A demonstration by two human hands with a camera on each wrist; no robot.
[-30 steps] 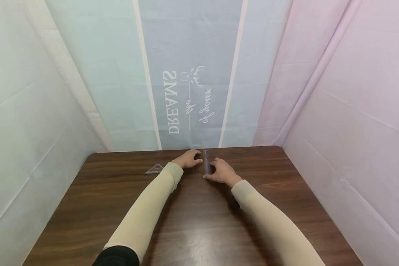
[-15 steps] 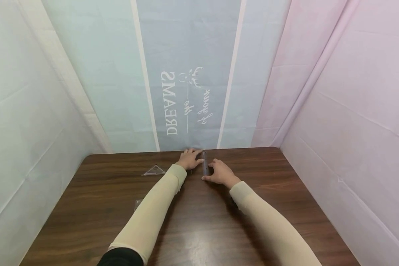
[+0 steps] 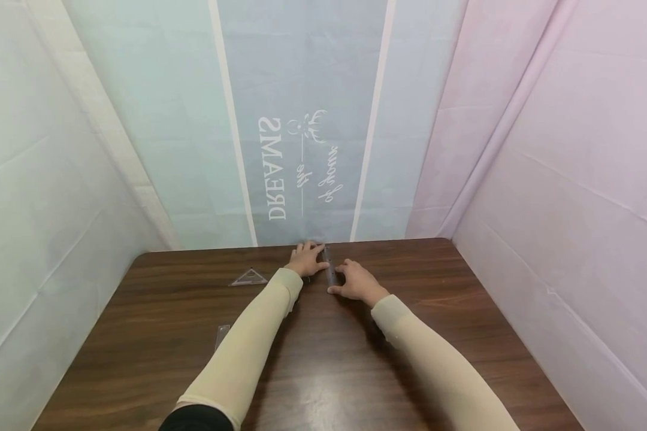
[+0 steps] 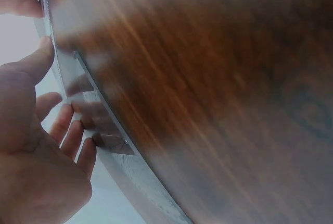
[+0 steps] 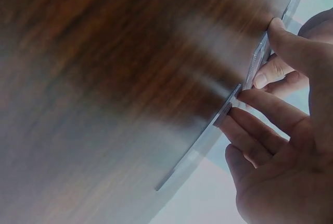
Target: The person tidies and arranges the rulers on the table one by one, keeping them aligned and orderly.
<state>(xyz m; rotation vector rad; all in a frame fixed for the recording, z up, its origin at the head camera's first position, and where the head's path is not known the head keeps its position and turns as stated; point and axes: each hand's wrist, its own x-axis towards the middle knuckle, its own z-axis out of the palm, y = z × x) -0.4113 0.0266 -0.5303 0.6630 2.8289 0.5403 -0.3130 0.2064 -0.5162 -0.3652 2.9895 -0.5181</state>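
The clear, straight plastic ruler [image 3: 330, 272] lies near the far edge of the brown wooden tabletop [image 3: 437, 347], between my loosely spread left grip [image 3: 304, 261] and relaxed right grip [image 3: 358, 281]; a clear triangular plastic set square [image 3: 250, 284] lies farther left.

Dark brown wood grain streaks the tabletop [image 3: 323, 359]; the sleeves [image 3: 250, 341] are plain cream — black fabric [image 3: 198, 417] behind the left one. Pale blue backdrop cloth [image 3: 307, 54] carries white stripes [image 3: 380, 72] and white lettering [image 3: 272, 169] ("DREAMS", mirrored). Ruler [image 3: 330, 272] and set square [image 3: 248, 284] — clear, greyish.
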